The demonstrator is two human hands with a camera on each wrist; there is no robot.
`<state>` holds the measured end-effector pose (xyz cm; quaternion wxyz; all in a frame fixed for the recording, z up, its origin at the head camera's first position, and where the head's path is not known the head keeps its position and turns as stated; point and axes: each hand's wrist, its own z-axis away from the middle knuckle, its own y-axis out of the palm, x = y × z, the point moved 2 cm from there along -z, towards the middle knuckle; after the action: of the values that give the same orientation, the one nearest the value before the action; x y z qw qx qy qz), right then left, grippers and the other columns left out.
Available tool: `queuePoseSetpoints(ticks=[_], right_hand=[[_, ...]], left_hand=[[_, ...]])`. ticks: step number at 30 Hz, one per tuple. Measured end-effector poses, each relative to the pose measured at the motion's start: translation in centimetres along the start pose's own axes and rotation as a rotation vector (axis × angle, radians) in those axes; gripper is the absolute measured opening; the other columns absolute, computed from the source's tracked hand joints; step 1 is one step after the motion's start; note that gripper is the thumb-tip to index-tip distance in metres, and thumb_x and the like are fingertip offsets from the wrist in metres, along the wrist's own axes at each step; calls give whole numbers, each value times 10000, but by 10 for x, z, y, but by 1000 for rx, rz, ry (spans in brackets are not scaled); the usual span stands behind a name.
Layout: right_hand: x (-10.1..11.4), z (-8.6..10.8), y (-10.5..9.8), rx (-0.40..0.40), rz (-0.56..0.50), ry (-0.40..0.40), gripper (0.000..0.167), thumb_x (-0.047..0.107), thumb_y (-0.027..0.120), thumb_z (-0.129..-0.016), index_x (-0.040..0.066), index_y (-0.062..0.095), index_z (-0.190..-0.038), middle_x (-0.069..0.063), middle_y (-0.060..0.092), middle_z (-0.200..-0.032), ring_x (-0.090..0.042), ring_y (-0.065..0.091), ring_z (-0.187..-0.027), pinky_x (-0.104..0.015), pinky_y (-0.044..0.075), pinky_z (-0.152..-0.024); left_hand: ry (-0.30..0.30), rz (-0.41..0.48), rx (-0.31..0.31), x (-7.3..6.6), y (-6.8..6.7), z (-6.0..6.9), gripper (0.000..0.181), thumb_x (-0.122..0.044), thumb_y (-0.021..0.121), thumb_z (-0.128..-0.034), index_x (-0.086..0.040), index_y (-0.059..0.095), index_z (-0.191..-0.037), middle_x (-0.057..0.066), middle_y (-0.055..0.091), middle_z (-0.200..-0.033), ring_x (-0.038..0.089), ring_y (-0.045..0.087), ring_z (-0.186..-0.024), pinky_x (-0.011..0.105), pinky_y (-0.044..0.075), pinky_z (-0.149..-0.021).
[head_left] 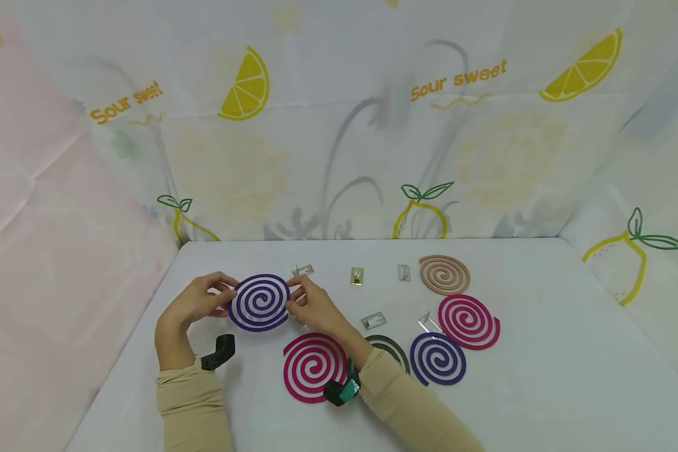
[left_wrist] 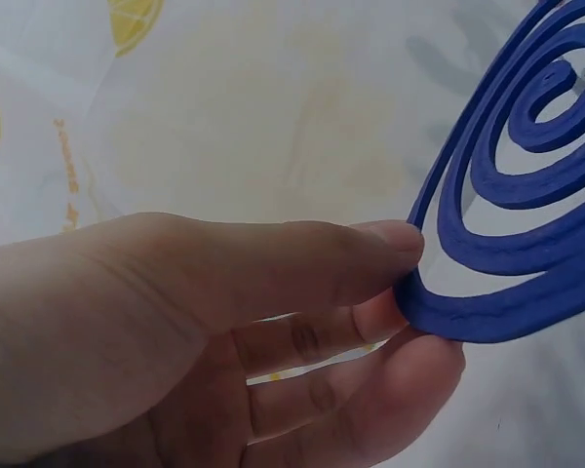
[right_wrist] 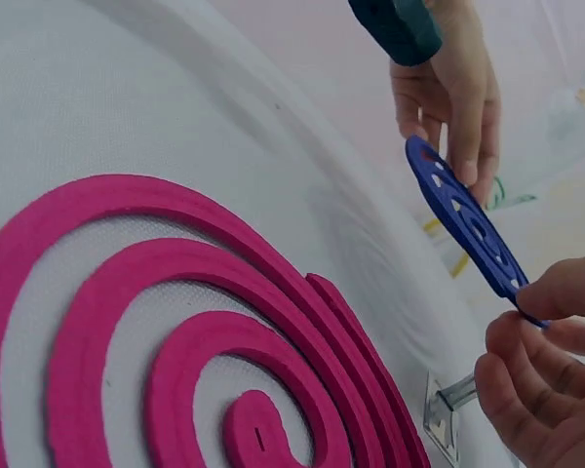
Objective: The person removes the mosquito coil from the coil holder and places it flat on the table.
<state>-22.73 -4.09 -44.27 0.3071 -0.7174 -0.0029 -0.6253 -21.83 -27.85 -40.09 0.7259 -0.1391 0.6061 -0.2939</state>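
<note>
A dark blue mosquito coil [head_left: 263, 300] is held up off the table between both hands, tilted so its face shows in the head view. My left hand [head_left: 199, 299] pinches its left edge; in the left wrist view the thumb [left_wrist: 385, 237] lies on one face with fingers behind. At the opposite edge my right hand [head_left: 318, 309] pinches the coil, seen nearly edge-on in the right wrist view. Just below the right hand, a pink mosquito coil [head_left: 314, 365] lies flat on the table. A small metal coil stand [right_wrist: 441, 419] is near the right fingertips.
Several metal stands, including one [head_left: 357, 276] at the back and another [head_left: 374, 321] mid-table, lie about. To the right are a tan coil [head_left: 443, 275], a second pink coil [head_left: 468, 320] and a blue one [head_left: 441, 360]. My right forearm partly covers a green coil [head_left: 392, 348].
</note>
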Motion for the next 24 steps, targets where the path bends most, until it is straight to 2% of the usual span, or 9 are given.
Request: queuePoseSetpoints(ticks=[4,10,19,24], right_hand=[[-1,3,4,-11,15,-11,383,115,605,-891,108,503,-1261,-46,615,-971,-55,559,-754,-173,465,-597],[3,8,7,-28,86,-37,385,99,602,-876,101,509,-1250,-27,610,-954,-42,544,-746,-153,448,-592],[15,14,14,-11,152,-64,376,113,592,-883,96,508,-1249,-16,627,-949,-19,558,-738,-138,457,-595],[12,15,22,1,241,-69,370,119,587,-884,82,516,-1245,-5,643,-921,2,503,-661,-129,422,-568]], left_hand=[[-4,18,36,4,0,2,325,-107,563,-933,40,510,-1217,163,551,-1035,135,617,-719,270,564,-656],[-17,55,102,8,1,6,315,-83,545,-932,46,463,-1208,135,522,-996,151,628,-768,296,571,-689],[9,26,119,13,-6,15,280,-98,567,-920,53,494,-1144,161,537,-999,172,627,-770,310,573,-692],[-28,44,153,20,-5,15,255,-88,573,-914,59,508,-1112,126,534,-969,158,614,-774,312,573,-701]])
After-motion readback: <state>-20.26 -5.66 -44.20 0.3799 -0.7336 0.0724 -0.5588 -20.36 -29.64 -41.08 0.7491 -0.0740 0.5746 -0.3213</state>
